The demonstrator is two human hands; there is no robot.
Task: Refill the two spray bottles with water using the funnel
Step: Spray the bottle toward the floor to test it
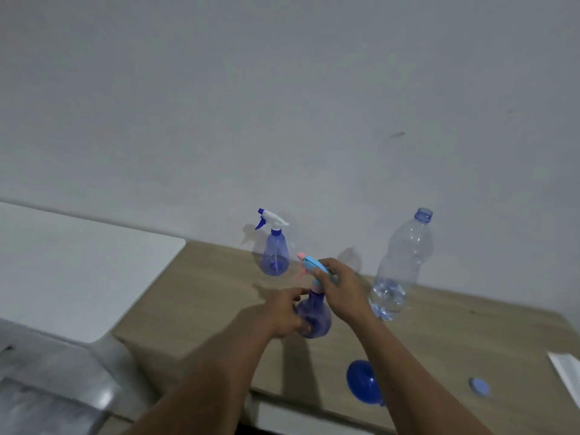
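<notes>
i see my left hand curled round the belly of the near translucent blue spray bottle, which stands on the tan wooden tabletop. my right hand grips its light-blue-and-pink trigger head. the second blue spray bottle (white trigger) stands behind it, by the wall. the round blue plastic funnel lies near the front edge, and the clear uncapped water bottle stands to the right.

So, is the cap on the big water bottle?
No, the water bottle stands open, and a blue cap lies on the table.
</notes>
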